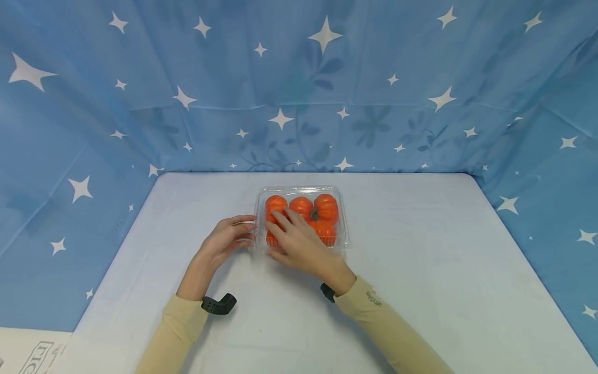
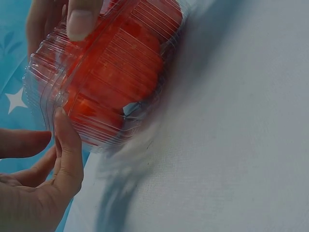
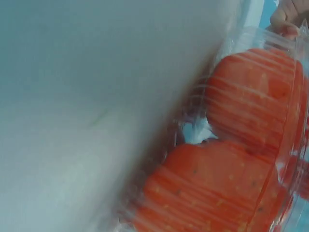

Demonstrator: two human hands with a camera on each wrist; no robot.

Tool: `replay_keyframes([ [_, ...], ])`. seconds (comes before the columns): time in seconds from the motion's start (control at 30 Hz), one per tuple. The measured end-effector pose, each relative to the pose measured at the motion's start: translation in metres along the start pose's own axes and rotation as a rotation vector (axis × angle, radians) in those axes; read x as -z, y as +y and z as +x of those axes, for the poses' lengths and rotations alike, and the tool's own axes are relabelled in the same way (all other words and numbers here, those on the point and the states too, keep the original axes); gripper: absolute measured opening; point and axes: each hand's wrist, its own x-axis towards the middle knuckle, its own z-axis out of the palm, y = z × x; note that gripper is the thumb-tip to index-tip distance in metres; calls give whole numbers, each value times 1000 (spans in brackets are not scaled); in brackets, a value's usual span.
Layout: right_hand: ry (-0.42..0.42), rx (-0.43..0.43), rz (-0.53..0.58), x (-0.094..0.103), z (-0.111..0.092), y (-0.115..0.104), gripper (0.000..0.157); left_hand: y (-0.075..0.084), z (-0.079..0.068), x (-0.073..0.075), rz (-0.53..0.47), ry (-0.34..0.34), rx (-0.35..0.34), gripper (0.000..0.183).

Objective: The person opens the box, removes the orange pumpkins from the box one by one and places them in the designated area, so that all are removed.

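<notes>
1. Right hand: fingers loosely spread over the clear box, without gripping.
2. Left hand: relaxed fingers at the box's left edge, without gripping.
3. Tomatoes inside the box, on the table, towards its far edge.
4. Starry curtain.

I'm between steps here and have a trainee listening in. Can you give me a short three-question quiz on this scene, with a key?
1. Multiple choice: What does the clear plastic container hold?
A) Blue cups
B) Orange-red round items
C) Green bottles

2. True or false: In the head view, the left hand is at the container's right side.

3. Fill in the blank: In the head view, the ___ hand lies over part of the container's contents.

Key:
1. B.
2. False; the left hand is at the container's left side.
3. Right; the right hand hides some of the round items from the head camera.
</notes>
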Motion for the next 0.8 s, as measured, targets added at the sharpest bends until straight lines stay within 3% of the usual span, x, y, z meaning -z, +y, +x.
replay_keyframes([
  [0.2,-44,4,-33,-1,2,-9,55,-1,-1,0,24,-2,-22,46],
  [0.47,-118,-17,-51,1,5,-15,61,-1,-3,1,44,32,-25,46],
  [0.8,-54,-20,-40,-2,4,-14,62,-2,0,-3,52,40,-9,47],
])
